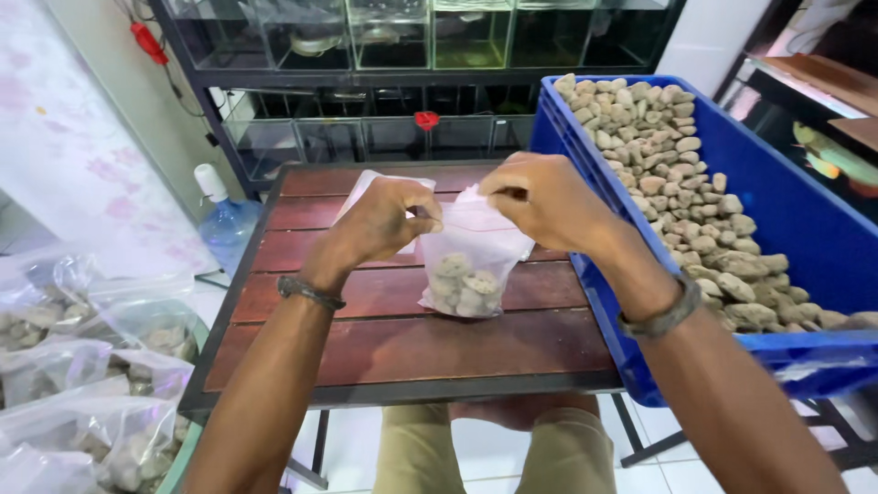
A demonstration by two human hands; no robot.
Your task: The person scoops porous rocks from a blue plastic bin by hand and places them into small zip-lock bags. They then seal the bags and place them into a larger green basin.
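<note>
Slatted table (384, 352) at centre, with a plastic bag (471, 265) of stones standing near its right edge, held at the top between the left hand (380, 224) and right hand (544, 201). A crate (805, 220) of stones lies against the table's right edge; filled bags (91, 393) lie left of its front-left corner. A water bottle (224, 220) stands off the rear-left corner, glass tanks (393, 55) behind the far edge.
</note>
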